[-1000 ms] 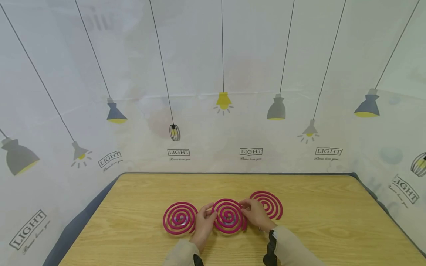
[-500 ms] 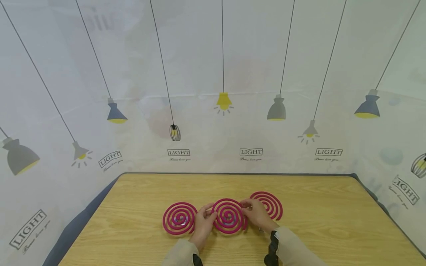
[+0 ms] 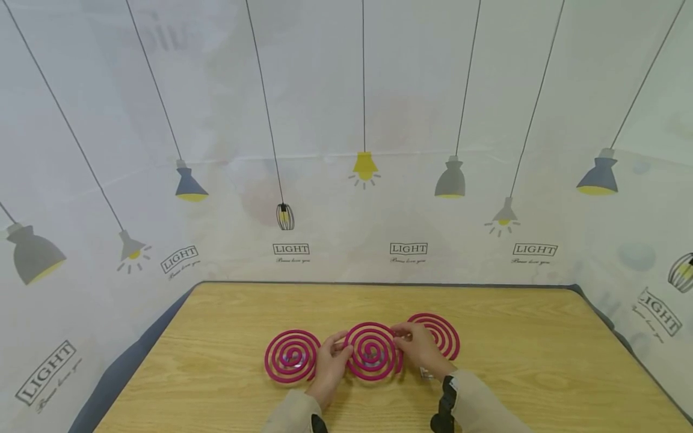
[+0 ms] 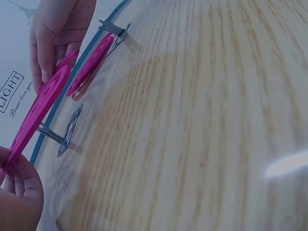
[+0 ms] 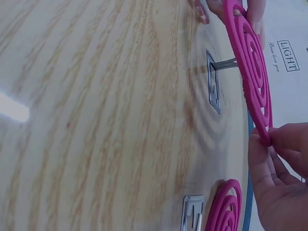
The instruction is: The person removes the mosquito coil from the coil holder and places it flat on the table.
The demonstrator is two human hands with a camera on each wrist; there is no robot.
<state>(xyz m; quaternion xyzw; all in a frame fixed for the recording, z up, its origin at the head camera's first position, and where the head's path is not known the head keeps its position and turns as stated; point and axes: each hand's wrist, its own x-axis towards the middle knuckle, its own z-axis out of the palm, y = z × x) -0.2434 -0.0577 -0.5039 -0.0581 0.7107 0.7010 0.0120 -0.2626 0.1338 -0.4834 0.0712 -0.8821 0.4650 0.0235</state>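
Between my two hands is a magenta mosquito coil (image 3: pixel 371 325), raised over the table on a small metal stand (image 4: pixel 67 134). My left hand (image 3: pixel 331 367) pinches the coil's left edge between thumb and fingers. At the right edge, my right hand (image 3: pixel 422 350) pinches the rim in the same way. The stand's flat base (image 5: pixel 214 86) sits on the wood, and its upright prong meets the underside of the coil in both wrist views. Seen from the left wrist, the coil is tilted edge-on, with the right hand at its far end.
Left of my left hand, a second magenta coil (image 3: pixel 293 331) sits over a shiny metal stand. A third coil (image 3: pixel 453 337) lies on the wooden table (image 3: pixel 541 361) behind my right hand, with another metal stand (image 5: pixel 192 211) beside it. Printed cloth walls (image 3: pixel 346 264) border the table.
My right hand shifts very slightly to the right, still gripping the coil's edge. The metal stand beside that wrist shows more now. The left hand and the coils stay nearly in place.
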